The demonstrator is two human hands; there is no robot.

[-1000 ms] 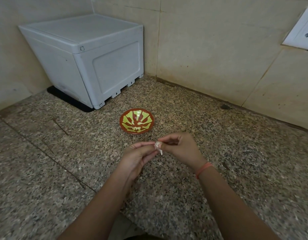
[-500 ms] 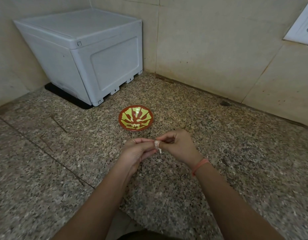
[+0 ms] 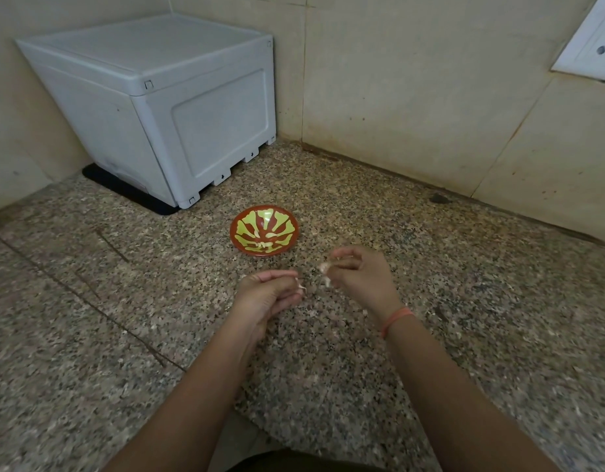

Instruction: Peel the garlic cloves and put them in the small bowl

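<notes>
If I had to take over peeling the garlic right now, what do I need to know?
Left hand: pinches a small pale garlic scrap.
Right hand: pinches a garlic piece, skin dangling. Too blurred to tell whether it is fully peeled.
Small bowl sits on the counter beyond the hands, with a few pale cloves inside.
To do: finish this one, drop it in.
</notes>
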